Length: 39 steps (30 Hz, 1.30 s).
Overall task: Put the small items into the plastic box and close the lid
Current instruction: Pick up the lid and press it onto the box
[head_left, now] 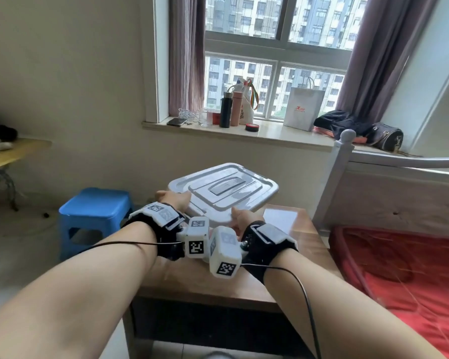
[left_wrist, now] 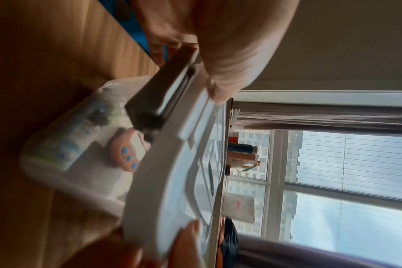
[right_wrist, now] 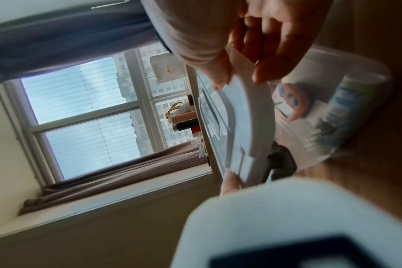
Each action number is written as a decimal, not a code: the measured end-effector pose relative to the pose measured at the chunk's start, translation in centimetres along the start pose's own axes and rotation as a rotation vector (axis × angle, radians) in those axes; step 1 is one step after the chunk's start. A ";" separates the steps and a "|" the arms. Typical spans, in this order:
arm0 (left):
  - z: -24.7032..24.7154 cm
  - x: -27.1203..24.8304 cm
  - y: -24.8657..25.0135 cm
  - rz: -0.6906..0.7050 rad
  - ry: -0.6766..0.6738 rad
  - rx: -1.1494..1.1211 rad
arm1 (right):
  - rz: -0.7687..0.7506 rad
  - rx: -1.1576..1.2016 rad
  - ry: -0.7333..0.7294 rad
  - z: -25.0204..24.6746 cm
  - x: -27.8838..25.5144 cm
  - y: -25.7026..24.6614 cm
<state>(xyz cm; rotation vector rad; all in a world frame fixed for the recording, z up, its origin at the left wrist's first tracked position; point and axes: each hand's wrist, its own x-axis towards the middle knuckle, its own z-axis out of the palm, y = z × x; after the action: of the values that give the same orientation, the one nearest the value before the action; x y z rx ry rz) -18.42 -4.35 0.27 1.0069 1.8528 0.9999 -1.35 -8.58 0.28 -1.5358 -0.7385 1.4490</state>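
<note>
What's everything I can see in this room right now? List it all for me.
lid: one, translucent white, held over the box
plastic box: one, clear, on the table
pink gadget: one, blue buttons, inside the box
table: one, wooden
stool: one, blue, left of the table
bottles: two, black and pink, on the windowsill
paper bag: one, white, on the windowsill
left hand: grips the lid's edge
right hand: grips the lid's edge

Lid (head_left: 223, 187) above box (left_wrist: 64, 174), on table (head_left: 283, 255)
</note>
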 end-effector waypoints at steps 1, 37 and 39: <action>0.7 1.2 -0.7 -0.009 -0.026 -0.007 | 0.010 0.026 -0.035 -0.1 -0.1 0.3; 1.1 -1.8 1.2 0.039 0.009 0.085 | -0.129 -0.244 0.317 -13.6 7.0 -3.9; 1.1 -2.0 1.2 0.024 0.009 0.025 | -0.124 -0.200 0.295 -14.1 6.7 -3.5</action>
<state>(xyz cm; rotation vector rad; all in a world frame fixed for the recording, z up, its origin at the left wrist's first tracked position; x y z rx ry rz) -16.36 -5.42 1.46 1.0438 1.8684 0.9992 13.92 -3.88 -0.52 -1.7752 -0.8019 1.0526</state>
